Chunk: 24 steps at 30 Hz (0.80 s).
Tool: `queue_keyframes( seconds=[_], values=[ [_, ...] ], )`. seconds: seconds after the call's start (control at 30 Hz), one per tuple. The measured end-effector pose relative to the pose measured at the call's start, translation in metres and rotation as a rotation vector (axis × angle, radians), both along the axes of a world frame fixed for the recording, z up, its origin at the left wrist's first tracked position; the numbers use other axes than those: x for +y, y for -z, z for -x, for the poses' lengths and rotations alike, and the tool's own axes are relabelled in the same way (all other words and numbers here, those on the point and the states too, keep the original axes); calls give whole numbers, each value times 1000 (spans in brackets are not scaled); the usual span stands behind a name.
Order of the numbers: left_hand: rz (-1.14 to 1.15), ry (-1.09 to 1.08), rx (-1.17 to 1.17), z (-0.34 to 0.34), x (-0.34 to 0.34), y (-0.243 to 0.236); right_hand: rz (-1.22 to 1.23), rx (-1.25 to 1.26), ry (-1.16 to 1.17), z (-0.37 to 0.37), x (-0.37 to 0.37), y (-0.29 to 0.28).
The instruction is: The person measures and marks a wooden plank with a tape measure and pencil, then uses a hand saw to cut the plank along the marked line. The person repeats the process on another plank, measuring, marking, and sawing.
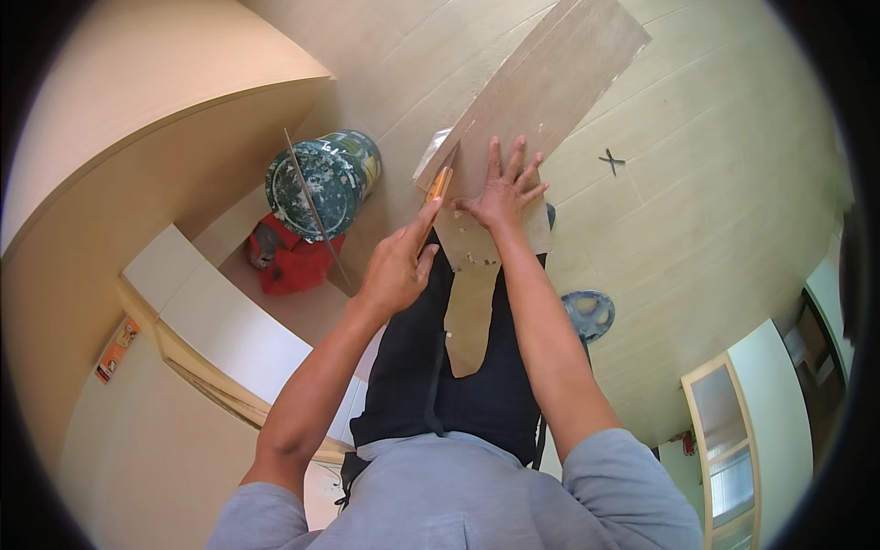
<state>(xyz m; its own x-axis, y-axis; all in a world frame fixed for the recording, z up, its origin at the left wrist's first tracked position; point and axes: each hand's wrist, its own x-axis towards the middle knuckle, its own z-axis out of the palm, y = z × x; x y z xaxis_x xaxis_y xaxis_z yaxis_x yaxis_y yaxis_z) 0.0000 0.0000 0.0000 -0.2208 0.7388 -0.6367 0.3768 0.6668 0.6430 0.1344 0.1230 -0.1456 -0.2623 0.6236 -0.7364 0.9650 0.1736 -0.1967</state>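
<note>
Left grip (401, 266) holds an orange tool (440, 185), the plank (559, 82) under right grip (500, 198).

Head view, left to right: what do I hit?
Orange-and-white package → green bucket → left hand, gripping orange-handled cutter → right hand, spread on plank → dark X shape → glass-paneled door.

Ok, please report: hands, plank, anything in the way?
Left hand: holding orange tool, tip at plank. Right hand: flat on plank, fingers spread. Green bucket left, apart from plank.
</note>
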Motion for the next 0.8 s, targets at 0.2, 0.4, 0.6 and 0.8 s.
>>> queue_keyframes(
  seconds=[0.2, 0.4, 0.6, 0.8],
  values=[
    [-100, 2, 3, 15, -14, 12, -44, 48, 39, 10, -8, 17],
    [104, 20, -21, 7, -4, -67, 18, -1, 65, 3, -17, 11],
    [492, -7, -84, 29, -26, -190, 16, 20, 58, 2, -11, 15],
    [-204, 20, 15, 33, -30, 18, -36, 4, 31, 4, -2, 21]
  ],
)
